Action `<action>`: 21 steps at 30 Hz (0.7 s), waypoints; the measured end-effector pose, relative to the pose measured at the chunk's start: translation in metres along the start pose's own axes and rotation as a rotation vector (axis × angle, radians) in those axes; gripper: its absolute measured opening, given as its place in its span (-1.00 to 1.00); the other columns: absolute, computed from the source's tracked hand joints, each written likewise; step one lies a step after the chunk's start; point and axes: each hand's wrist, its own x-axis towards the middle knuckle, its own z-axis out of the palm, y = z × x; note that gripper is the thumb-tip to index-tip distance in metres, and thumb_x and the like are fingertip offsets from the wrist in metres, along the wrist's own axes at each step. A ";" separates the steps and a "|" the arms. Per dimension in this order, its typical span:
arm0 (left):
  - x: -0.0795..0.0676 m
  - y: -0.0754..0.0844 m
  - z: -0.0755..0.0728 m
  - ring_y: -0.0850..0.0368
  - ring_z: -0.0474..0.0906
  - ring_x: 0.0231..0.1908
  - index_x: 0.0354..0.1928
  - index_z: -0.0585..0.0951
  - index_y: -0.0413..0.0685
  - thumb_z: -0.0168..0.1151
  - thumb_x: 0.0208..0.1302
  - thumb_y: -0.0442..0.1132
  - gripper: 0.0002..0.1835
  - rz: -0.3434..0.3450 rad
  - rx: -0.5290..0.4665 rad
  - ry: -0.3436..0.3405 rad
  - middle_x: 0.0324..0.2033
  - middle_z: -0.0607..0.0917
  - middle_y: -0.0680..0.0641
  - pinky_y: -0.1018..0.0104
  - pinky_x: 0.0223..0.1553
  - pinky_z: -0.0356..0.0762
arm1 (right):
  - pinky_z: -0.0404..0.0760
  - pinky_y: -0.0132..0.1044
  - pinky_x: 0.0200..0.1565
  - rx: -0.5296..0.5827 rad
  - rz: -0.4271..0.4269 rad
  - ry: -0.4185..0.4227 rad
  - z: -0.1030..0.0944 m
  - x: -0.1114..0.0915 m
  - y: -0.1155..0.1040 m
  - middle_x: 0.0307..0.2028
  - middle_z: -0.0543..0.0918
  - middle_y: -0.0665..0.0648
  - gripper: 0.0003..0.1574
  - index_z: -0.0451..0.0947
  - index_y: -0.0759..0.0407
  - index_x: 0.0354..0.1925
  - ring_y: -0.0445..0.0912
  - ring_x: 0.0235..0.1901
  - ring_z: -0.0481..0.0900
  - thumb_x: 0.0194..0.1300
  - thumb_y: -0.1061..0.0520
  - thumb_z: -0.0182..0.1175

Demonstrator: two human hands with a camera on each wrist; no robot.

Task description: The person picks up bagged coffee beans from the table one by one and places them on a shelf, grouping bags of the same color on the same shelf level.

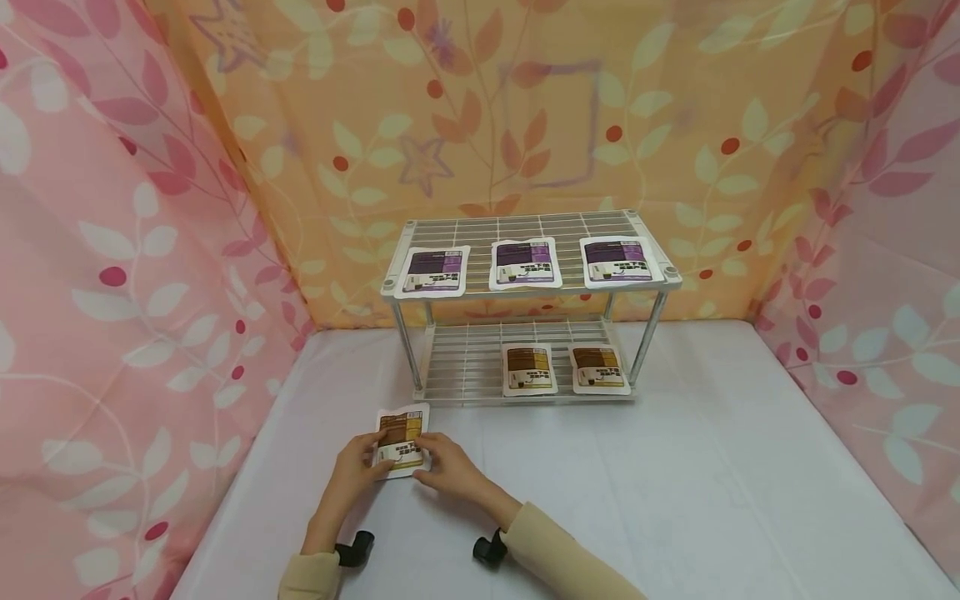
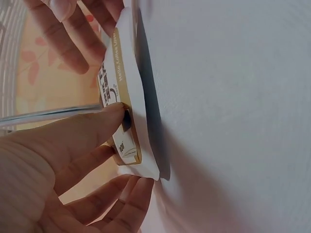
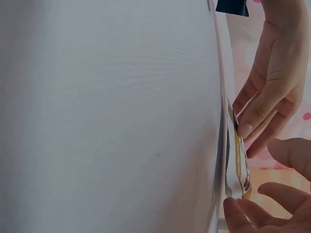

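A white-edged coffee packet (image 1: 403, 423) with a brown and yellow label is held just in front of the rack's left side, close over the white table. My left hand (image 1: 356, 468) pinches its left edge, thumb on the printed face and fingers behind. In the left wrist view the packet (image 2: 130, 145) is seen edge-on, with its shadow beside it. My right hand (image 1: 452, 469) is at the packet's right edge. Its fingertips are right at the edge in the right wrist view, while the thumb (image 3: 286, 150) stands apart from the packet.
A white two-tier wire rack (image 1: 465, 367) stands at the table's back. Three purple packets (image 1: 525, 263) lie along its upper shelf. Two brown packets (image 1: 528, 369) lie on the lower shelf, toward the right. Patterned cloth (image 1: 480, 100) hangs behind and at both sides.
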 end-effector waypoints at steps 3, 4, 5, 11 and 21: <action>0.000 0.002 0.003 -0.24 0.52 -0.11 0.09 0.50 -0.36 0.39 -0.04 -0.39 -0.44 0.021 -0.010 0.013 -0.03 0.53 -0.39 0.02 -0.16 0.57 | 0.48 -0.21 0.09 -0.027 -0.018 0.041 -0.003 -0.002 -0.001 0.13 0.45 0.29 -0.34 0.41 0.38 0.15 0.10 0.08 0.47 0.10 0.17 0.31; 0.000 0.003 0.004 -0.25 0.52 -0.11 0.09 0.50 -0.36 0.39 -0.04 -0.40 -0.44 0.032 -0.020 0.020 -0.03 0.53 -0.39 0.01 -0.17 0.58 | 0.48 -0.19 0.09 -0.029 -0.022 0.050 -0.004 -0.002 -0.001 0.12 0.45 0.29 -0.35 0.41 0.38 0.15 0.11 0.08 0.47 0.09 0.18 0.31; -0.001 0.004 0.005 -0.25 0.52 -0.11 0.08 0.50 -0.36 0.39 -0.05 -0.40 -0.43 0.045 -0.034 0.030 -0.02 0.53 -0.39 0.01 -0.18 0.58 | 0.48 -0.17 0.09 -0.034 -0.029 0.060 -0.005 -0.003 -0.002 0.12 0.46 0.30 -0.35 0.42 0.39 0.14 0.12 0.09 0.46 0.08 0.20 0.31; 0.001 0.013 0.015 -0.20 0.53 -0.13 0.05 0.53 -0.31 0.42 -0.08 -0.37 -0.45 0.120 -0.056 0.080 -0.02 0.53 -0.36 0.11 -0.18 0.60 | 0.50 -0.10 0.06 -0.080 -0.033 0.098 -0.016 -0.007 0.002 0.12 0.44 0.31 -0.37 0.43 0.38 0.12 0.14 0.09 0.45 0.06 0.24 0.32; 0.014 0.032 0.029 -0.31 0.46 0.02 0.07 0.52 -0.33 0.40 -0.07 -0.44 -0.45 0.071 -0.110 0.018 0.09 0.44 -0.41 0.02 -0.09 0.57 | 0.50 -0.03 -0.01 -0.120 -0.019 0.162 -0.032 -0.011 0.012 0.11 0.43 0.33 -0.39 0.47 0.39 0.08 0.18 0.06 0.44 0.02 0.28 0.34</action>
